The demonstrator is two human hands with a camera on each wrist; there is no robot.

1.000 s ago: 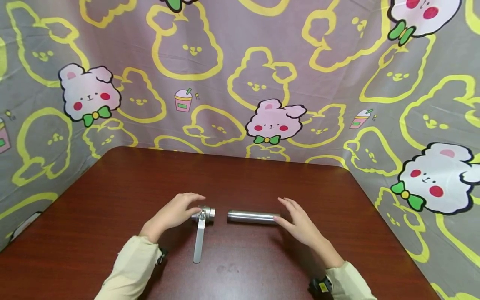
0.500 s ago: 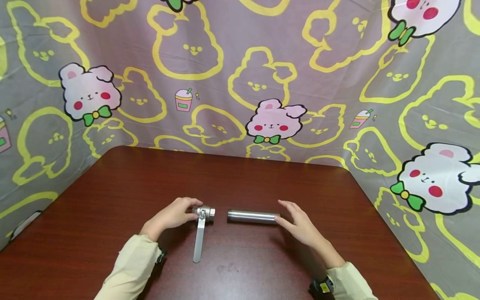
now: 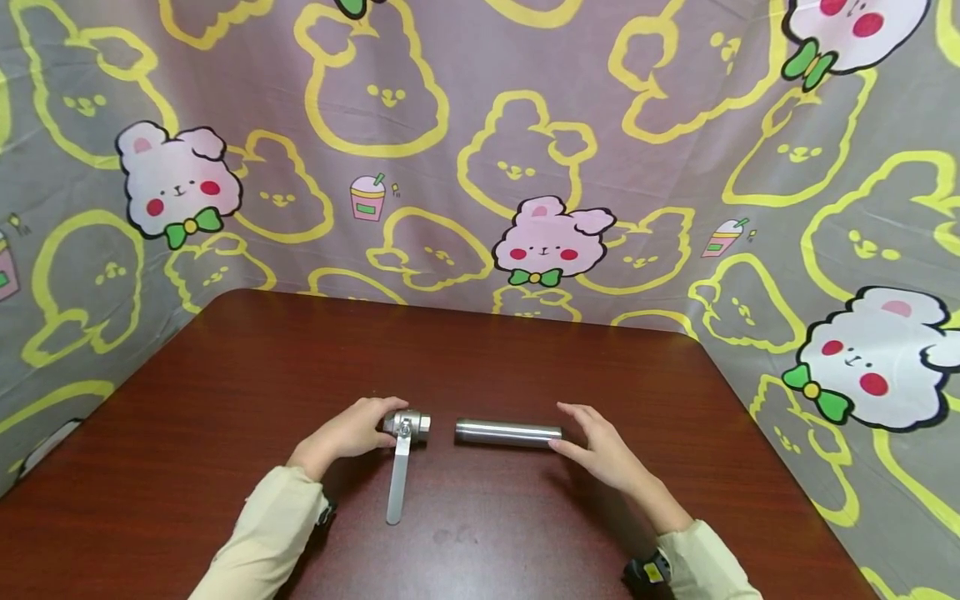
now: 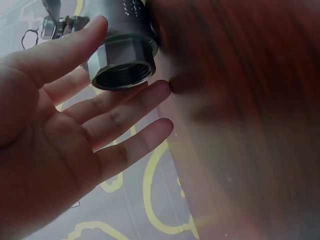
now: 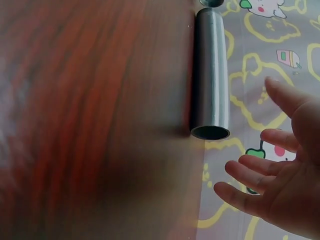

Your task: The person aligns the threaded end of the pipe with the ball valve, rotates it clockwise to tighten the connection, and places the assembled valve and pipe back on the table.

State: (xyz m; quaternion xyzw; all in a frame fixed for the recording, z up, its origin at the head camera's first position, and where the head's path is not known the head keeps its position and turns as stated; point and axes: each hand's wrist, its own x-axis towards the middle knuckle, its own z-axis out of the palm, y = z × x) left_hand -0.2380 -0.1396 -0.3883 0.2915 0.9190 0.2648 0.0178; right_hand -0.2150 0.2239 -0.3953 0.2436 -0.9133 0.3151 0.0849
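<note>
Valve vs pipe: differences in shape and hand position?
The valve has a flat lever; the pipe is a plain straight tube.
The valve's visible open end has a faceted, internally threaded collar; the pipe's is plainly round.
The left hand lies around the valve's end; the right hand stands apart from the pipe.
Both look like silvery metal.

Has greyish bunny-print fabric [image 3: 450, 183] on three sides, plus red-brown wood-grain worktop [image 3: 480, 362] reflecting soft light [image 3: 457, 533] up front.
</note>
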